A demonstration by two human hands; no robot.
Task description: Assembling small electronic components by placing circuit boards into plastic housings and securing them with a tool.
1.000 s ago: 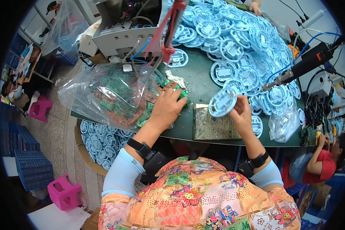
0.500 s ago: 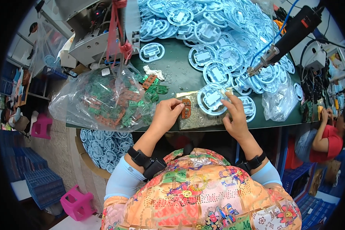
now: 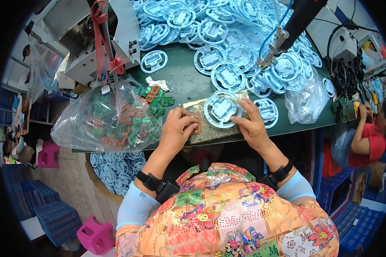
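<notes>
My left hand (image 3: 174,129) is closed in a pinch on a small brown circuit board (image 3: 196,127), which lies at the left of a flat block wrapped in clear plastic (image 3: 214,134). My right hand (image 3: 254,127) grips the right rim of a light blue plastic ring-shaped part (image 3: 223,109), thumb at its lower right and fingers at its upper right. The ring part rests over the block, just right of the board. Another blue ring part (image 3: 266,112) lies right of the block, behind my right fingers.
Many blue parts (image 3: 240,55) are heaped at the back. A black electric screwdriver (image 3: 287,32) hangs above them. Left lies a clear bag (image 3: 73,128) of green and brown boards; loose screws (image 3: 171,85) are scattered behind. A co-worker (image 3: 366,139) sits at the right.
The whole view has shifted, so the bench appears further left. My right thumb and fingers have closed onto the blue ring's rim. My left hand stays at the brown board.
</notes>
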